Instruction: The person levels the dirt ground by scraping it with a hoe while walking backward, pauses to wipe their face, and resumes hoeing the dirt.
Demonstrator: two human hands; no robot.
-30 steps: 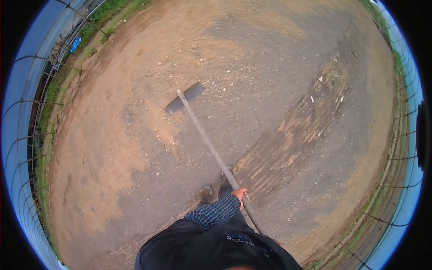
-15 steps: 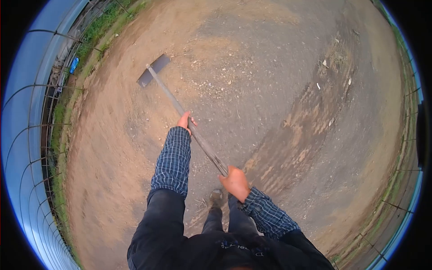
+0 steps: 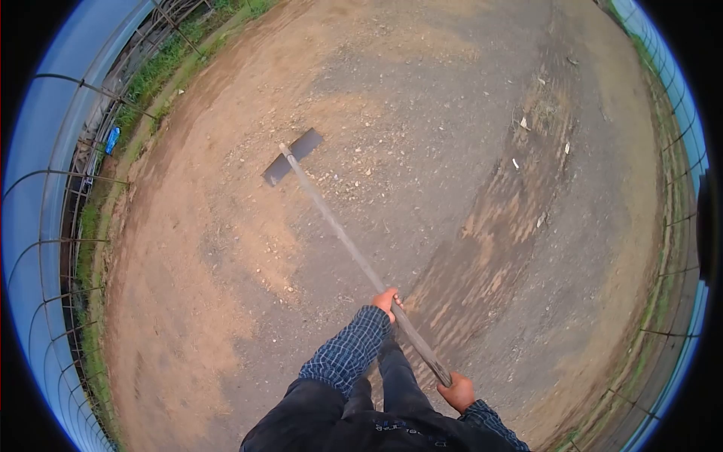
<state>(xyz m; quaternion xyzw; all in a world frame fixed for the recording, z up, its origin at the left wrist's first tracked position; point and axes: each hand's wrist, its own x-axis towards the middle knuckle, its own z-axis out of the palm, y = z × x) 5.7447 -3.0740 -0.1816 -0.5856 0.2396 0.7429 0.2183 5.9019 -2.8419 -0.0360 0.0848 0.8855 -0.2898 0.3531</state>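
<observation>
A long-handled hoe (image 3: 343,233) with a wide flat metal blade stretches diagonally across the head view. Its blade rests on or just above the dirt at the upper left, beside scattered small stones (image 3: 354,169). My left hand (image 3: 387,301) is wrapped around the lower part of the wooden handle. Close to my body, my right hand (image 3: 457,393) grips the handle's butt end. Both hands are closed on the hoe, and checked sleeves cover the forearms.
Bare dirt ground (image 3: 226,316) surrounds me, with a darker tyre-marked strip (image 3: 497,218) to the right. Curved metal framing and plastic sheeting (image 3: 45,151) run along the left. Grass (image 3: 143,83) and a blue scrap (image 3: 113,140) lie by that edge.
Both hands have drawn the hoe back toward my body and to the right. The blade has moved nearer, down and right across the ground.
</observation>
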